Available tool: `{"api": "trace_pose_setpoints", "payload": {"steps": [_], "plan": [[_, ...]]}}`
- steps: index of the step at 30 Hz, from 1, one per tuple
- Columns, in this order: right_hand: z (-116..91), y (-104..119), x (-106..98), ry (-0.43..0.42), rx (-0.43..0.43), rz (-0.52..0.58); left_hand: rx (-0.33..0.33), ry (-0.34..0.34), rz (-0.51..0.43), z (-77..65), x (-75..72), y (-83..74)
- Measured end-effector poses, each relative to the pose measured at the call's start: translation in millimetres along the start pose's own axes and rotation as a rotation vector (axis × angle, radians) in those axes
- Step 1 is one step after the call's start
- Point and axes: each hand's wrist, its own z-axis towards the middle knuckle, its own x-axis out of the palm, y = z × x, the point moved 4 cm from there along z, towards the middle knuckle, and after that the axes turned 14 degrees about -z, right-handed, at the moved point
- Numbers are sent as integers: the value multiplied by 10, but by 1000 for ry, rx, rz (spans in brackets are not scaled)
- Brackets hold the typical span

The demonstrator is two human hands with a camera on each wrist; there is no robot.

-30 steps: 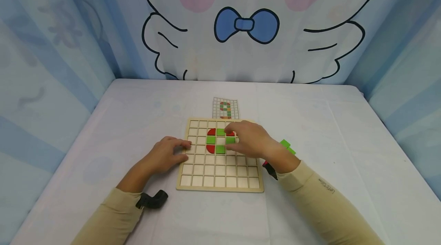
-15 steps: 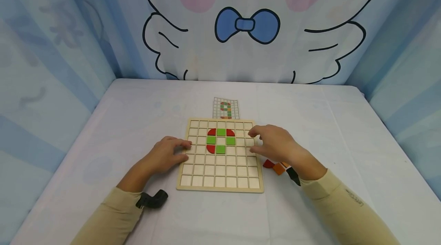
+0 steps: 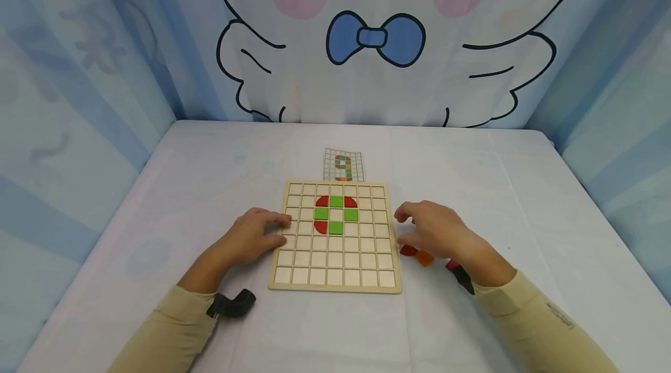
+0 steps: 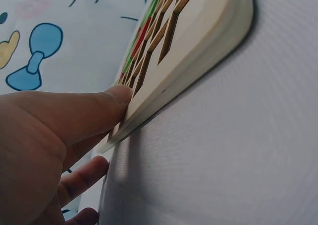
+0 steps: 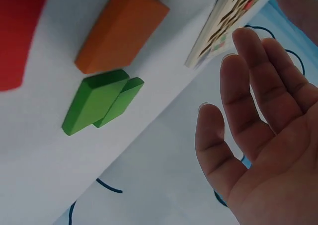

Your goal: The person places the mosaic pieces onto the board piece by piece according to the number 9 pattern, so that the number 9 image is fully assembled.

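A wooden grid board lies flat, with red quarter-round pieces and green square pieces forming a ring in its upper cells. My left hand rests at the board's left edge; the left wrist view shows the thumb lying on the wooden rim. Just right of the board, my right hand hovers with loosely bent fingers and nothing in them. Near it lie a loose red piece and an orange piece. Two green blocks, seen in the right wrist view, are hidden in the head view.
A small pattern card with a coloured grid figure lies behind the board, its lower edge at the board's far rim. White cloth covers the table. Curtains stand at the sides and back. Each wrist carries a black camera mount.
My right hand has drawn back from the coloured ring to the right, off the board, uncovering the top-right red piece and the loose red and orange pieces. The left hand has stayed put.
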Motion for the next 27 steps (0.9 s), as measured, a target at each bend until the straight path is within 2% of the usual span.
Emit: {"api": "trace_pose_setpoints", "payload": {"steps": [9,19,27], "plan": [[-54,-56,128,0,-20,-13,2,2,-3,-1,-2,13],[-68,-57,135,-26,-69,-24,-2,0,-4,-7,-1,0],[-32,-69,149,-10,-26,2,10,0,-6,-14,1,-11]]}}
